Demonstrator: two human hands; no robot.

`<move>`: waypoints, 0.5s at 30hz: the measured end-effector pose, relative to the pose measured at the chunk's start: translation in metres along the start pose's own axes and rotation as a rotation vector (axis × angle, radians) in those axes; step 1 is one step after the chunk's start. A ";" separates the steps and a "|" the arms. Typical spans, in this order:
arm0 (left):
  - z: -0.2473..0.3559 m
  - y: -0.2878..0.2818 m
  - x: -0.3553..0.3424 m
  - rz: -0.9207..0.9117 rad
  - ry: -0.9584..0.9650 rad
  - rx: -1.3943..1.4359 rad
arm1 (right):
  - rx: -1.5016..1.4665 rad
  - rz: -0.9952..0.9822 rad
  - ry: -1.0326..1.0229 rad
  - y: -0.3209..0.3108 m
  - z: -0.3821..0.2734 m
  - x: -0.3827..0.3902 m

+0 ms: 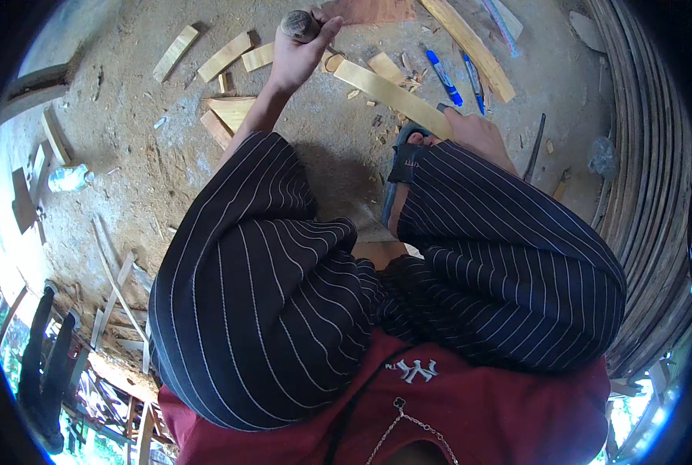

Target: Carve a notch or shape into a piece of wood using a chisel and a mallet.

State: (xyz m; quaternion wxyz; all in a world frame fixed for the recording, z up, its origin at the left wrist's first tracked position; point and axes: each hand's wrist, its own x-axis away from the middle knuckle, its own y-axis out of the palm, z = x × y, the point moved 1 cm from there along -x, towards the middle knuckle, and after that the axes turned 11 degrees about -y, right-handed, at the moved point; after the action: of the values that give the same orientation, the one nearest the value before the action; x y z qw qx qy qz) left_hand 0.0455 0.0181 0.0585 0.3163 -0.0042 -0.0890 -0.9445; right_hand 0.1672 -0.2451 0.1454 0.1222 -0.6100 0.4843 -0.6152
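In my left hand [299, 62], fingers wrapped round it, is a tool with a round wooden handle [300, 25]. The handle's butt end faces up, and the hand hides its working end. A flat pale wood strip [396, 91] runs slantwise across the middle, from beside the left hand to my right hand [479, 136]. That hand is closed at the strip's near end, close to my sandal [409, 155], its fingers partly hidden. Wood chips [414, 81] lie around and below the strip.
Several cut wood blocks [226, 56] lie at the far left. Two blue markers [443, 77] rest right of the strip, near a long wood slat [470, 46]. A plastic bottle [70, 177] lies at left. Stacked long strips [648, 155] line the right side.
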 end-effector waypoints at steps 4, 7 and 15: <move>0.000 0.003 -0.003 -0.048 -0.011 -0.061 | -0.013 -0.032 0.043 0.000 -0.003 0.000; -0.001 0.004 -0.006 -0.061 -0.020 -0.081 | -0.007 -0.001 0.013 0.000 -0.002 -0.001; -0.002 0.006 -0.009 -0.097 -0.030 -0.066 | -0.024 0.014 0.005 0.000 -0.001 -0.002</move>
State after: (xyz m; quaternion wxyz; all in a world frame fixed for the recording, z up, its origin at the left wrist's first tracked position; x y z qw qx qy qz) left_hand 0.0565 0.0188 0.0569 0.2686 -0.0246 -0.0626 -0.9609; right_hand 0.1670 -0.2433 0.1444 0.1180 -0.6064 0.4963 -0.6100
